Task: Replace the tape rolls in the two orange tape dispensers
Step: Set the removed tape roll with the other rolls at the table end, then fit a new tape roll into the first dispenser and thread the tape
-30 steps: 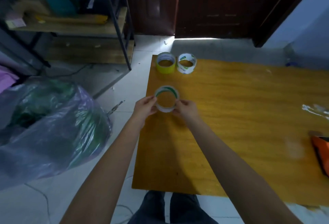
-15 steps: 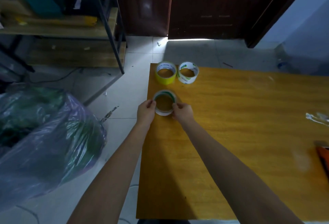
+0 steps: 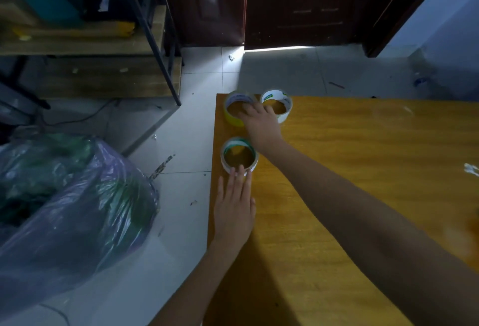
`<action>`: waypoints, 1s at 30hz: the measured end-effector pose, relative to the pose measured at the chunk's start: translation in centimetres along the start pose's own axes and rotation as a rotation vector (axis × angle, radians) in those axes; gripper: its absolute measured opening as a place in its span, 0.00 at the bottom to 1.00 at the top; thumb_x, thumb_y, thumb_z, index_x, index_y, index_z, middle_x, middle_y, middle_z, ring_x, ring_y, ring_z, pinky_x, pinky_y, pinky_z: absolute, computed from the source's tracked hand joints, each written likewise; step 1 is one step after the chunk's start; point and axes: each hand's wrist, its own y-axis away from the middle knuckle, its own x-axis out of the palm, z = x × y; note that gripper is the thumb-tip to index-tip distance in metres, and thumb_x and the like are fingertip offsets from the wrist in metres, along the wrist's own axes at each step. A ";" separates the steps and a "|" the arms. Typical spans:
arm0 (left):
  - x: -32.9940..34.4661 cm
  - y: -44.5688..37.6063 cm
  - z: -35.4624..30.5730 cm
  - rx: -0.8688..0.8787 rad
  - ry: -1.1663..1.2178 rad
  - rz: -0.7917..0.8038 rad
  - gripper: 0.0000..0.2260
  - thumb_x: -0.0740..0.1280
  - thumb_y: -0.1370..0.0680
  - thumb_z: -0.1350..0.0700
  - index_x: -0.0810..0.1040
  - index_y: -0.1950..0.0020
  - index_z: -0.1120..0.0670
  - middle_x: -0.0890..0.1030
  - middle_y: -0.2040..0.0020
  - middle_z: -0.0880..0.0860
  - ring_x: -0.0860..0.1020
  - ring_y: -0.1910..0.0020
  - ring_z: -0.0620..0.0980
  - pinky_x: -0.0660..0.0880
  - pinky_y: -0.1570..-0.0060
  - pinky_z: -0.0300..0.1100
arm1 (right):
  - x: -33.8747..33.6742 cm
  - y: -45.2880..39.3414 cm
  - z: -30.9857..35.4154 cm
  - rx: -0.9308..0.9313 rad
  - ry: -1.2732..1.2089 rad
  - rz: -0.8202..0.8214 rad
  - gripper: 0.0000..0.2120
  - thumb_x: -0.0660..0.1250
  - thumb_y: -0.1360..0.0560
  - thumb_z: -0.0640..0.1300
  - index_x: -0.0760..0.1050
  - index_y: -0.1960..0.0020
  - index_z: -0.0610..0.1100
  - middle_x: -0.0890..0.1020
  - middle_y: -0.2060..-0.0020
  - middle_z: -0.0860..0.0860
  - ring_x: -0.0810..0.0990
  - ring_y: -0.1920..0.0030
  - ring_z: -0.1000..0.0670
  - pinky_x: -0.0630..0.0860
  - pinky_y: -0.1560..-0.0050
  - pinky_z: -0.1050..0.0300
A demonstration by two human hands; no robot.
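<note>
Three tape rolls lie flat at the left end of the wooden table (image 3: 363, 170). A yellow roll (image 3: 231, 114) and a white roll (image 3: 283, 107) sit side by side at the far corner. A clear roll with a green-edged core (image 3: 239, 155) lies nearer to me. My left hand (image 3: 234, 206) rests flat on the table, palm down, its fingertips touching the near rim of the clear roll. My right hand (image 3: 261, 120) stretches past that roll, its fingers over the yellow roll's right rim and its thumb between the two far rolls. Neither far roll is lifted.
A big plastic bag (image 3: 64, 209) full of green stuff sits on the tiled floor left of the table. Behind it stands a metal-framed shelf (image 3: 145, 27) with wooden boards. A dark door (image 3: 298, 4) is beyond the table. A crumpled tape scrap (image 3: 470, 168) lies near the table's right side.
Both hands have let go of the clear roll, which now lies on the table. My right hand has moved forward to the yellow roll, and my left hand has dropped back flat.
</note>
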 end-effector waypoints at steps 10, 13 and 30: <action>0.3 -0.7 0.1 -0.029 -0.024 0.042 0.27 0.53 0.23 0.49 0.60 0.25 0.57 0.63 0.25 0.57 0.60 0.25 0.55 0.51 0.27 0.54 | -0.8 -1.9 -1.9 -0.082 0.132 -0.031 0.15 0.63 0.26 0.39 0.76 0.40 0.45 0.80 0.43 0.46 0.71 0.35 0.43 0.60 0.31 0.48; 0.3 -1.9 0.2 -0.027 -0.023 0.029 0.29 0.64 0.25 0.50 0.61 0.26 0.57 0.64 0.26 0.57 0.62 0.26 0.55 0.55 0.28 0.55 | -1.7 -1.5 -2.7 -0.076 0.108 -0.167 0.13 0.65 0.27 0.39 0.78 0.43 0.45 0.83 0.46 0.48 0.75 0.39 0.43 0.64 0.34 0.48; -3.5 -12.8 2.2 0.031 0.269 0.020 0.24 0.54 0.18 0.50 0.54 0.23 0.54 0.56 0.22 0.56 0.55 0.24 0.54 0.54 0.27 0.47 | -2.3 4.6 -5.8 -0.025 0.027 -0.584 0.15 0.57 0.33 0.37 0.83 0.57 0.45 0.85 0.64 0.51 0.81 0.60 0.45 0.64 0.47 0.52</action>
